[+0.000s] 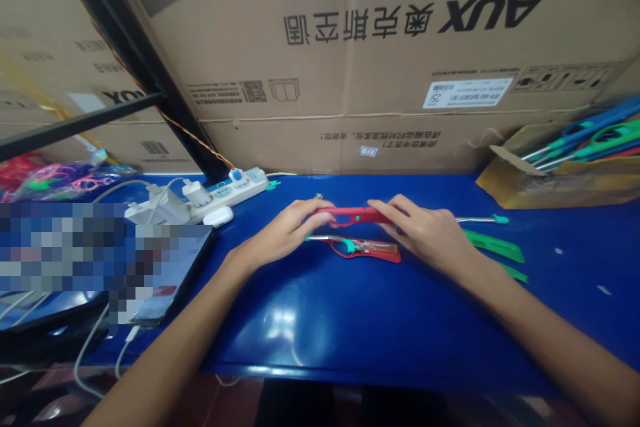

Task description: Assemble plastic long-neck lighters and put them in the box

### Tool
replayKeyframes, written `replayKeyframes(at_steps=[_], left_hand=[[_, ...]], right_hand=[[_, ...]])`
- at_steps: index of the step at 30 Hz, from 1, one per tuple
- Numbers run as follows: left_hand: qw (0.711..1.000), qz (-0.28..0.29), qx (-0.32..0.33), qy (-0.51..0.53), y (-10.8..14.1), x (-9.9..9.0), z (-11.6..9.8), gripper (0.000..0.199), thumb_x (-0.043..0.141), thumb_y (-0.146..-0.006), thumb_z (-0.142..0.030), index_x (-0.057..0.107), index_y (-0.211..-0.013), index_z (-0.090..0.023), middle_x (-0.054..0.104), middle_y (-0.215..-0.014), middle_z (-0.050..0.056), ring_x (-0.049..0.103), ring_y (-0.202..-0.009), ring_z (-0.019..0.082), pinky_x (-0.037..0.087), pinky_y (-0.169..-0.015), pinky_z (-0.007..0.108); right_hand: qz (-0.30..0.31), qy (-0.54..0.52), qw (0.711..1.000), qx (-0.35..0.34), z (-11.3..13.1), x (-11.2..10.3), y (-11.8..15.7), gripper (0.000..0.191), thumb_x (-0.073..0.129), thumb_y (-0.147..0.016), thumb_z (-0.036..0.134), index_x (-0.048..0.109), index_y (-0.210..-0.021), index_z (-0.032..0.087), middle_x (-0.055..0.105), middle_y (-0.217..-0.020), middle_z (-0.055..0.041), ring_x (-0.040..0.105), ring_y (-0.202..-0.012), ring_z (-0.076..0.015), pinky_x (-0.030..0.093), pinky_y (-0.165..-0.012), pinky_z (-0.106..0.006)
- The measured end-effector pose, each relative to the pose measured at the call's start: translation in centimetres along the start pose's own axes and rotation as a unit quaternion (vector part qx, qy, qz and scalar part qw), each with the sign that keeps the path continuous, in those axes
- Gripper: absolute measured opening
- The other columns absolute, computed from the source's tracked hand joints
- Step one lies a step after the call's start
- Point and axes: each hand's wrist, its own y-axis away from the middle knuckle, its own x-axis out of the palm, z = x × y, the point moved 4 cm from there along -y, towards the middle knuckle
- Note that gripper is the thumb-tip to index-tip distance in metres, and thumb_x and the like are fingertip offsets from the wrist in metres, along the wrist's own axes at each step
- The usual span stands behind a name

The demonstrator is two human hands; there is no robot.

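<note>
A red lighter casing piece (361, 215), long and narrow, is held level between both hands above the blue table (280, 320). My left hand (293, 227) pinches its left end, and my right hand (425, 227) grips the other end with thumb and fingers. Just below lies an opened red gas lighter (370, 248), its metal tube, teal trigger and clear fuel tank exposed. Its tube end is close to my left fingers. Right of my right hand are green casing pieces (497, 247) and a metal tube with a teal tip (483, 219), partly hidden by that hand and forearm.
An open carton (560, 180) of blue, green and red lighters stands at the right. A power strip (243, 187) with chargers, a white case (219, 215) and a tablet-like device (187, 260) with cables occupy the left. Large cardboard boxes (350, 80) wall off the back.
</note>
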Motion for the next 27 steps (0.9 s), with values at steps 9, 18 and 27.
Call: replayKeyframes(at_steps=[9,18,27], left_hand=[[0.992,0.124,0.018,-0.023,0.6,1.1,3.3,0.018,0.061,-0.098,-0.035,0.071,-0.107,-0.023,0.071,-0.108,0.003,0.065,-0.100,0.018,0.047,-0.094,0.034],[0.993,0.104,-0.015,-0.048,0.3,2.1,3.0,0.011,0.066,-0.095,-0.031,0.072,-0.098,-0.022,0.073,-0.100,0.002,0.066,-0.092,0.017,0.048,-0.086,0.031],[0.989,0.088,0.001,-0.116,0.2,2.2,2.4,0.017,0.060,-0.098,-0.035,0.068,-0.107,-0.022,0.072,-0.103,0.002,0.067,-0.094,0.019,0.043,-0.092,0.037]], right_hand=[[0.171,-0.297,0.940,-0.008,-3.5,-0.7,1.2,0.047,0.055,-0.095,0.055,0.064,-0.132,0.028,0.073,-0.116,-0.0042,0.068,-0.097,-0.0234,0.052,-0.079,-0.035],[0.277,-0.402,0.870,-0.067,-1.9,-0.8,1.3,0.054,0.064,-0.091,0.048,0.054,-0.143,0.038,0.064,-0.138,-0.0014,0.064,-0.117,-0.0264,0.048,-0.096,-0.037],[0.173,-0.366,0.914,-0.045,-2.2,-0.7,0.9,0.042,0.055,-0.096,0.052,0.065,-0.131,0.031,0.067,-0.126,-0.0058,0.064,-0.109,-0.0238,0.050,-0.092,-0.038]])
